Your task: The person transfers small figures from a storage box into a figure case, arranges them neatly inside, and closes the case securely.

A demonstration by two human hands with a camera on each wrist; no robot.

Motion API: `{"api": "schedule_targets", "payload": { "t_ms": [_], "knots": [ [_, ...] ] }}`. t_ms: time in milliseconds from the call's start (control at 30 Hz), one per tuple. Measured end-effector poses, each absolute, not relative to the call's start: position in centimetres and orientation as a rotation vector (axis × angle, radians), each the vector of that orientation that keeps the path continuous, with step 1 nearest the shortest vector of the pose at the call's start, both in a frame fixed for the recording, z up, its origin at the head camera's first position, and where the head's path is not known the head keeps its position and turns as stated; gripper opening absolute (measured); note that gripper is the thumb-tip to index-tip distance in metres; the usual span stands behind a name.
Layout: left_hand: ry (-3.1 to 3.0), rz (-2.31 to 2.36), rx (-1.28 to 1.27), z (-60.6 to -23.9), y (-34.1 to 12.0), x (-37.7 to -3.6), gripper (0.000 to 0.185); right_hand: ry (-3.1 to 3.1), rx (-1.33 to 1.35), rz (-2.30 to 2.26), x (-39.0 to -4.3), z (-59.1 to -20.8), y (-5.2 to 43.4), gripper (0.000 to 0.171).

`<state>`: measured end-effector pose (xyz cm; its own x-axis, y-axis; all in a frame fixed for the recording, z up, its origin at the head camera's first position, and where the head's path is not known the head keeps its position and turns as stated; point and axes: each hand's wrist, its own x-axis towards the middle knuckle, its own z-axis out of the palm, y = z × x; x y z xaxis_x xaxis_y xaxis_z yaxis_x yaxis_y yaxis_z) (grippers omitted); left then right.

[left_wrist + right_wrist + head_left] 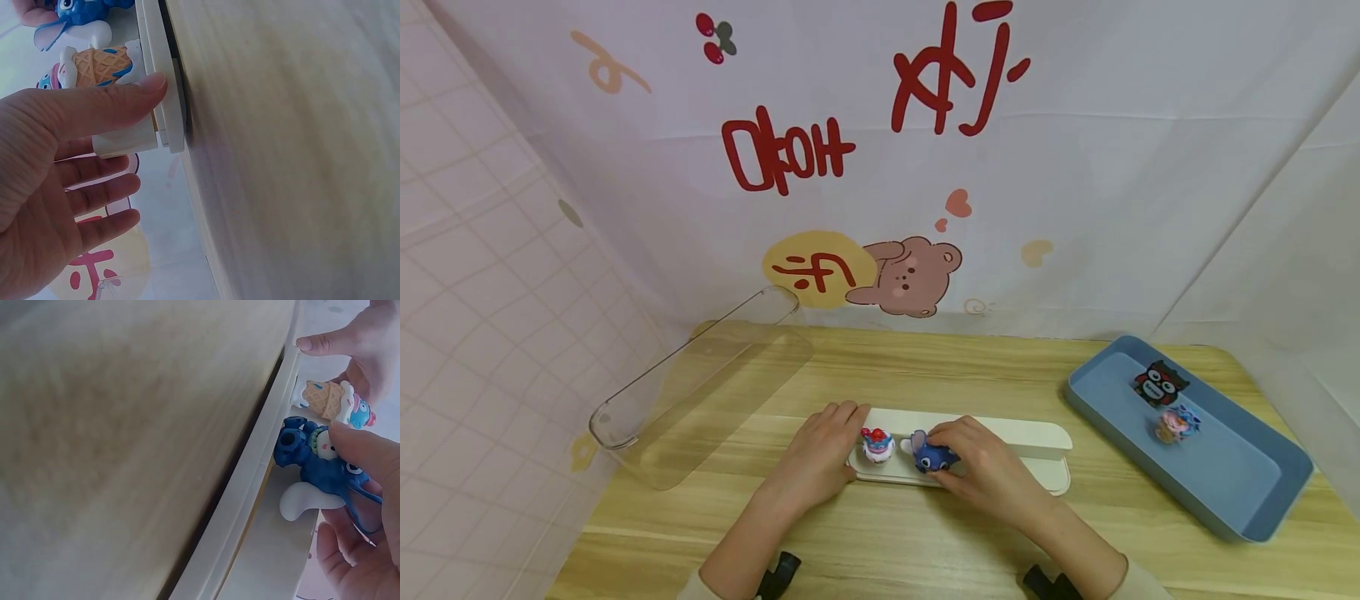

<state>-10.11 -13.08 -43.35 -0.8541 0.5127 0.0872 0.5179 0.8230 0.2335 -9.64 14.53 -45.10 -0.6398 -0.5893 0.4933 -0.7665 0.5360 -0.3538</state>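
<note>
A white stepped stand (pixel 1030 442) lies in the middle of the wooden table (pixel 925 533). On its lower step stands a small ice-cream-cone figurine (pixel 877 446) (pixel 94 65) (pixel 334 400). Just right of it is a blue big-eared figurine (pixel 934 456) (pixel 312 459), which my right hand (pixel 981 462) (pixel 369 462) pinches between thumb and fingers on the step. My left hand (pixel 823 450) (pixel 56 156) rests at the stand's left end with the fingers straight. Its thumb presses the stand's front edge (pixel 164 75).
A blue tray (pixel 1247 492) at the right holds a black-and-red figurine (pixel 1160 383) and a pink-and-blue one (pixel 1176 423). A clear plastic cover (pixel 700 379) lies tilted at the back left. A printed cloth backdrop hangs behind the table.
</note>
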Motion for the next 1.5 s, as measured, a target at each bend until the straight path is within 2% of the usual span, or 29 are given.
{"api": "schedule_targets", "payload": {
  "t_ms": [533, 900, 1133, 1500],
  "knots": [
    [-2.944, -0.377, -0.863, -43.6, -13.1, -10.1, 0.087, -2.476, 1.12, 0.732, -9.5, -44.6, 14.7, 0.048],
    [-2.954, -0.376, -0.853, -43.4, -13.0, -10.1, 0.088, -2.417, 1.086, 0.729, -9.2, -42.4, 15.6, 0.052],
    [-2.96, -0.385, -0.848, -43.5, -13.1, -10.1, 0.089, -2.338, 1.066, 0.731, -9.2, -40.7, 16.6, 0.043],
    [-2.977, -0.379, -0.851, -43.3, -13.1, -10.0, 0.089, -2.316, 0.927, 0.692, -9.1, -39.0, 20.5, 0.059]
  ]
}}
